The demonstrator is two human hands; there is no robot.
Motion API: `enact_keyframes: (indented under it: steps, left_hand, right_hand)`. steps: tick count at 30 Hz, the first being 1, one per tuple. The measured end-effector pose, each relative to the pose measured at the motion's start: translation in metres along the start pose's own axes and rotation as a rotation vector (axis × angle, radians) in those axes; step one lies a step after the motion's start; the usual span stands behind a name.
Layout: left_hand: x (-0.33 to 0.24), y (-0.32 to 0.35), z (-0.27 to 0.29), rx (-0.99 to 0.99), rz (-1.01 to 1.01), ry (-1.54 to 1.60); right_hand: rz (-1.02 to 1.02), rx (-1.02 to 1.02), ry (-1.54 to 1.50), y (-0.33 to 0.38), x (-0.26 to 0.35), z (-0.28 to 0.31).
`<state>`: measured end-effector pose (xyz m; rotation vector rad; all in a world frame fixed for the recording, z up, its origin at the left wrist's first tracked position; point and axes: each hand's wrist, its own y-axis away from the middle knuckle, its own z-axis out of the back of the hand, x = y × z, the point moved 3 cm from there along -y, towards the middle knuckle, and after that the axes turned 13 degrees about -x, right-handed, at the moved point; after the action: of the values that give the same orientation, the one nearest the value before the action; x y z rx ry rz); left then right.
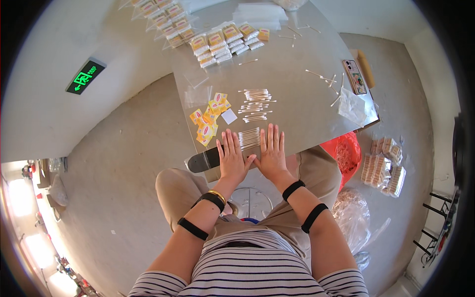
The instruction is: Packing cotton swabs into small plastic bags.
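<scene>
At the table's near edge, a row of cotton swabs (249, 138) lies side by side between my two hands. My left hand (232, 157) rests flat at the row's left end, fingers stretched forward. On the other end my right hand (270, 152) lies the same way, its thumb meeting the left thumb. Just beyond is a looser heap of cotton swabs (256, 105). Yellow and white printed cards (207, 123) are scattered beyond my left hand, with a blank white card (229, 117) beside them. A dark flat strip (202, 160) lies left of my left hand.
Filled packets (216, 42) are stacked at the far left of the table (292, 74). Clear plastic bags (260, 15) lie at the back. A phone (355, 76) and stray swabs are on the right. On the floor at right stand a red bag (352, 166) and bundled packs (381, 171).
</scene>
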<state>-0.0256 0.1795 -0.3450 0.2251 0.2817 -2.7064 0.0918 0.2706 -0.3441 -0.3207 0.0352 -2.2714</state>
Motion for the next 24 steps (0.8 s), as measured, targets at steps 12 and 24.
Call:
enact_keyframes:
  steps: [12,24]
  left_hand:
    - [0.007,0.001,0.012,-0.060,0.019,0.157]
    - [-0.011,-0.009,0.014,-0.043,-0.140,0.072]
  right_hand:
    - [0.039,-0.043,-0.048,0.001,-0.010,0.007]
    - [0.044,-0.011,0.017,0.002,-0.011,0.006]
